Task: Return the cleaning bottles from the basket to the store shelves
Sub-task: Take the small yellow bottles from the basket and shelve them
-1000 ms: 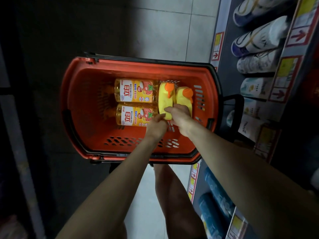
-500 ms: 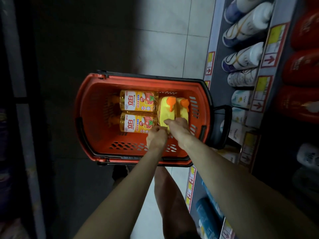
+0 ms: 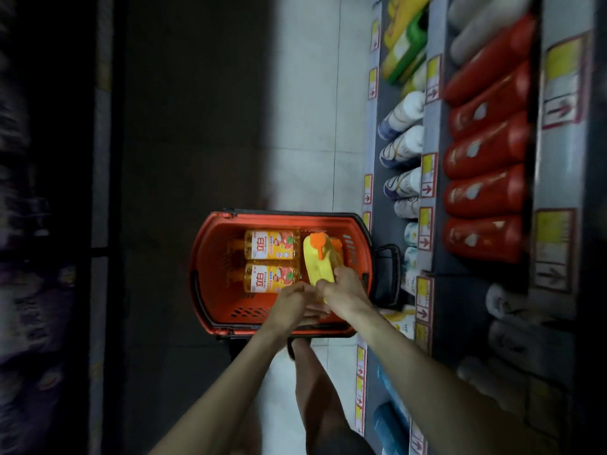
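Note:
A red basket (image 3: 201,254) stands on the floor below me. Two clear bottles of orange liquid (image 3: 271,245) (image 3: 270,278) lie side by side in it. A yellow bottle with an orange cap (image 3: 317,257) is tilted up above the basket's right end; a second one behind it is mostly hidden. My right hand (image 3: 345,292) grips the yellow bottle's lower end. My left hand (image 3: 292,305) holds that same end from the left, touching my right hand.
Store shelves (image 3: 437,257) run along the right, holding red bottles (image 3: 486,192), white-and-blue bottles (image 3: 402,149) and green-yellow packs (image 3: 404,44). The basket's black handle (image 3: 392,277) sticks out toward the shelves. My leg (image 3: 315,389) stands below the basket. A dark rack fills the left.
The yellow bottle has been lifted and tilted up out of the basket's right end by both hands. The view has pulled back and up, showing more shelves.

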Motion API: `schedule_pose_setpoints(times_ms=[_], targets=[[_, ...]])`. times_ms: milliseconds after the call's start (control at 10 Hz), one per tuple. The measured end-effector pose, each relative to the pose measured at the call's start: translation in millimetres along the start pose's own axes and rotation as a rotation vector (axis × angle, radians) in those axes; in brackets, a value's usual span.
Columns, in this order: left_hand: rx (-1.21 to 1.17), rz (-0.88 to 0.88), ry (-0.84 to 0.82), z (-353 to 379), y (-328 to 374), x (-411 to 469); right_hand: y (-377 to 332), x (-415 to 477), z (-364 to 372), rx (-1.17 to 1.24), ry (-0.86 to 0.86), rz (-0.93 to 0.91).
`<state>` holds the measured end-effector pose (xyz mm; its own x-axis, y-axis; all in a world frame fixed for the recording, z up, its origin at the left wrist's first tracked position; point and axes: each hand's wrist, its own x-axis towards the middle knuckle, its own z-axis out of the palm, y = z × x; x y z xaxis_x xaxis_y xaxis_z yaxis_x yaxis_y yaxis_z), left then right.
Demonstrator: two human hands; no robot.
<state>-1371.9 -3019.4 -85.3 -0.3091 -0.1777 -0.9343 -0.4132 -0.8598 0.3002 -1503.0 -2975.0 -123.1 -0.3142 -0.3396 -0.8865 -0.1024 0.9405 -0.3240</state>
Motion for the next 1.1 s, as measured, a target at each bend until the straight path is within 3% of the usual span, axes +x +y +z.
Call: schedule_pose_setpoints(times_ms=[200, 500, 600, 800, 1100], targets=[[0.146, 0.113, -0.036, -22, 54, -74, -64, -95, -36, -0.190, 0.049, -0.173], [0.335, 0.505, 0.130, -74, 114, -199, -155, -254, -81, -0.497, 0.278, -0.482], [0.336, 0.622, 0.111, -83, 125, -241, -184, -301, -97, -0.543, 0.304, -0.554], [0.444, 0.884, 0.036, -100, 158, -318, -235, -399, -119, -0.863, 0.414, -0.776], [0.523, 1.123, -0.066, -100, 184, -430, -275, -541, -133, -0.924, 0.593, -0.920]])
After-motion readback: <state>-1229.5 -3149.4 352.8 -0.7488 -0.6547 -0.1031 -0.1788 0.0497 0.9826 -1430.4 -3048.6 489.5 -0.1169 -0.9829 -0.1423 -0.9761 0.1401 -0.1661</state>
